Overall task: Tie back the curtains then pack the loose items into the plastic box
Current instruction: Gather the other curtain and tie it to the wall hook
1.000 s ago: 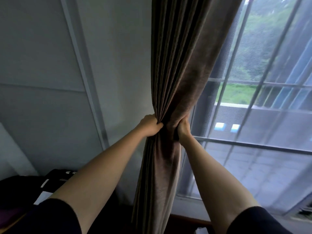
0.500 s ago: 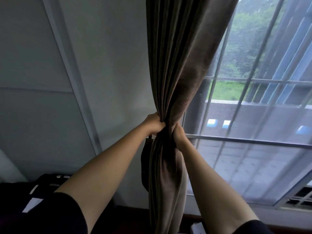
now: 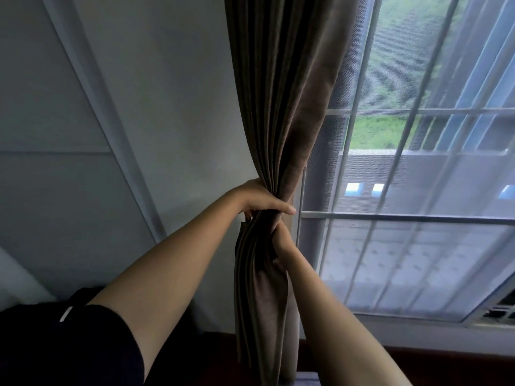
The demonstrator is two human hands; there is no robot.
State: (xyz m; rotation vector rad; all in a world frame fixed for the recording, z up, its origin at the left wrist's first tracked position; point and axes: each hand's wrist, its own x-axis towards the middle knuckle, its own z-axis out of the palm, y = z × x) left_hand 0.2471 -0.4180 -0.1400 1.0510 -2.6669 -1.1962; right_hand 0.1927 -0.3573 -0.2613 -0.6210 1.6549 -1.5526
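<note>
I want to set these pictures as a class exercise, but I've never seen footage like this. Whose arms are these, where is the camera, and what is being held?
There is no machine here. A person wears one wide-angle camera on the head, so you look out along their own two bare arms. The left hand grips the gathered brown curtain, with the thumb laid across the front. The right hand grips the same bunch just below. A barred window is on the right and a pale wall on the left.
</note>
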